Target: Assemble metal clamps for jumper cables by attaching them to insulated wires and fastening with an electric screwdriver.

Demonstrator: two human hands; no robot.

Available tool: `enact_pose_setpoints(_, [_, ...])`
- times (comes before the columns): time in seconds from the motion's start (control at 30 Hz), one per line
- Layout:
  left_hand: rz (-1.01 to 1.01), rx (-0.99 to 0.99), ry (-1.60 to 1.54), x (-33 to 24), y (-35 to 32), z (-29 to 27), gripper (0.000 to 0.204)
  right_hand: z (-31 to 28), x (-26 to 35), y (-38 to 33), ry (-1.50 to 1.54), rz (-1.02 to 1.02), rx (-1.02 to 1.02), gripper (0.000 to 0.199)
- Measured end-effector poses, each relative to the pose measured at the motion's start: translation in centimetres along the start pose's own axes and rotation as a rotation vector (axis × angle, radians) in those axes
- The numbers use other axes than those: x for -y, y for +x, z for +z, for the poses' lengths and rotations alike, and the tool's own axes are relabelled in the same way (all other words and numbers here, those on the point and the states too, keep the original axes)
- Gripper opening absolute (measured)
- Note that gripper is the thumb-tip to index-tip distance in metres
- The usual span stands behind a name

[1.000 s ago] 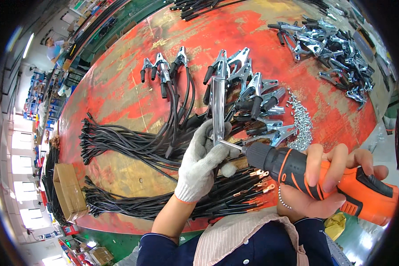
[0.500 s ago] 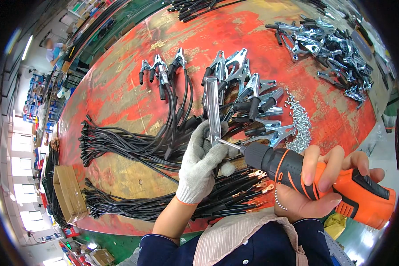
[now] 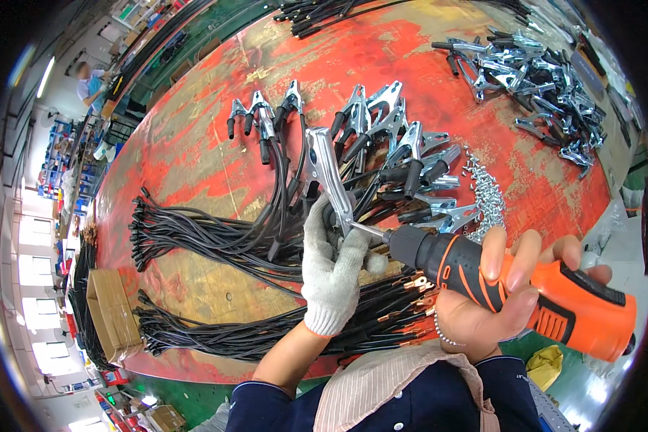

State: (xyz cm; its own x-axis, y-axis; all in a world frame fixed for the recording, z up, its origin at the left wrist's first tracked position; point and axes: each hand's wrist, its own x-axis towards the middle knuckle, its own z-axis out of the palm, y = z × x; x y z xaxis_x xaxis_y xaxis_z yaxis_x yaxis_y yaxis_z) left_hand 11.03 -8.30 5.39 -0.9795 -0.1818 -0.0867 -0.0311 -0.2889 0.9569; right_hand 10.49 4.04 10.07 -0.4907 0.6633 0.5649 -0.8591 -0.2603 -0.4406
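My left hand (image 3: 333,277), in a pale knitted glove, grips a silver metal clamp (image 3: 324,169) by its lower end, jaws pointing up and slightly left. My bare right hand (image 3: 507,288) is wrapped round an orange and black cordless screwdriver (image 3: 554,306). The driver's thin bit (image 3: 367,229) reaches left to the clamp's lower end, just above my gloved fingers. Whether a screw sits at the bit's tip is too small to tell. Behind the clamp lie several clamps (image 3: 410,144) joined to black cables (image 3: 209,227).
A pile of loose clamps (image 3: 547,90) covers the table's far right. Small silver screws (image 3: 488,198) lie heaped nearer. Cables with copper lugs (image 3: 414,295) run below my left hand. A cardboard box (image 3: 115,317) stands at the left edge. A person (image 3: 88,85) is far off.
The clamp has turned in my left hand, its upper end swinging left and showing more of its side. The screwdriver has shifted slightly left with my right hand.
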Motion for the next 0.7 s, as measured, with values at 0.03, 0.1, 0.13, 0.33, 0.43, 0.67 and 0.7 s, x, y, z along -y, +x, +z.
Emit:
enact_pose_setpoints(0.03, [0.004,-0.008,0.009,0.0,0.1,0.1,0.054,-0.2,0.0,0.0,0.039,-0.012,0.037,0.075])
enact_pose_setpoints(0.1, [-0.053,0.036,-0.009,-0.7,0.1,0.1,0.053,-0.5,-0.1,0.1,0.117,-0.035,0.111,0.079])
enact_pose_setpoints(0.13, [-0.084,0.058,-0.018,-0.9,0.1,0.1,0.053,-0.7,0.0,0.2,0.136,-0.038,0.136,0.08])
enact_pose_setpoints(0.33, [-0.135,0.069,0.111,-0.5,0.4,-0.4,0.051,-1.3,0.1,0.6,0.172,-0.014,0.216,0.088])
enact_pose_setpoints(0.43, [-0.107,0.075,0.105,-0.2,0.5,-0.3,0.05,-1.1,-0.2,0.7,0.174,-0.02,0.225,0.089])
enact_pose_setpoints(0.67, [0.161,-0.001,0.58,-0.4,1.9,-3.1,0.049,-1.9,0.5,1.6,0.366,0.069,0.168,0.08])
enact_pose_setpoints(0.7, [0.247,0.0,0.727,-0.6,2.5,-4.2,0.048,-2.4,0.1,1.5,0.319,0.119,0.219,0.075])
